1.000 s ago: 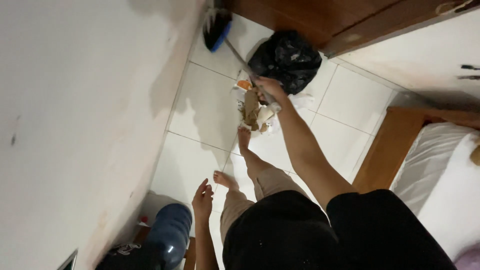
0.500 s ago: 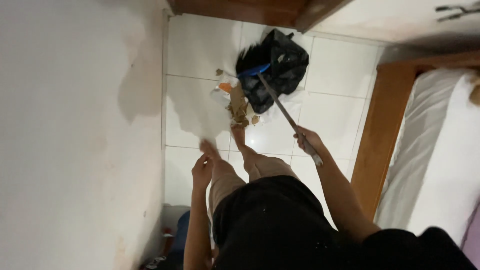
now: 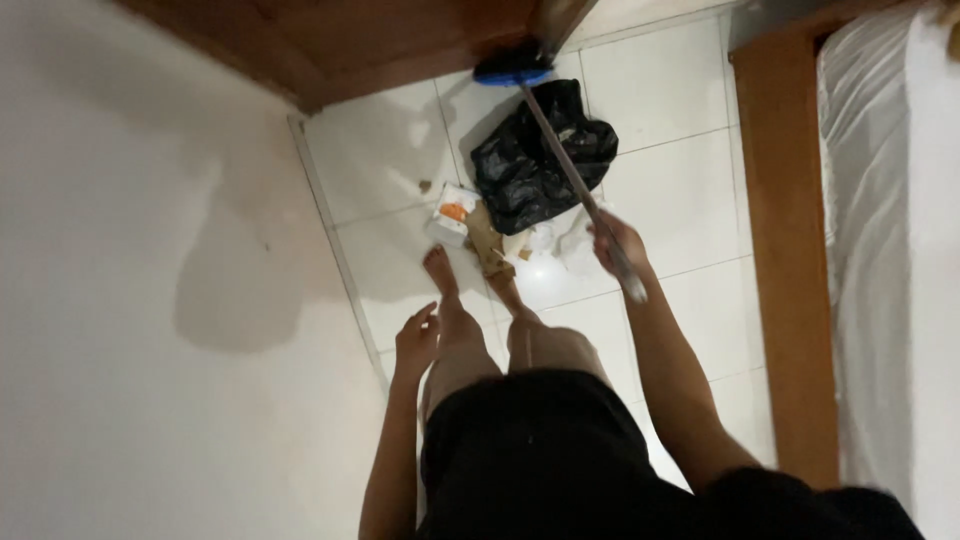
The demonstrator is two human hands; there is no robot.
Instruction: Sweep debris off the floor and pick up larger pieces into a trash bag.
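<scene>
My right hand [image 3: 618,246] grips the grey handle of a broom [image 3: 560,150]. Its blue head [image 3: 512,70] rests on the white tiled floor against the wooden furniture at the top. The handle crosses over a black plastic bag [image 3: 530,165]. A small pile of litter [image 3: 478,232], paper scraps and a white box with an orange patch, lies just in front of my bare feet [image 3: 440,272]. My left hand [image 3: 415,340] hangs free beside my left leg, fingers apart, holding nothing.
A white wall [image 3: 140,300] runs along the left. Dark wooden furniture [image 3: 350,40] closes off the top. A wooden bed frame [image 3: 785,260] with a white mattress [image 3: 890,230] stands on the right. White floor tiles [image 3: 680,110] lie between them.
My right hand went from the litter to the broom handle. The broom head swung over the black bag to the wooden furniture. The view shifted, with the bag and litter now more central.
</scene>
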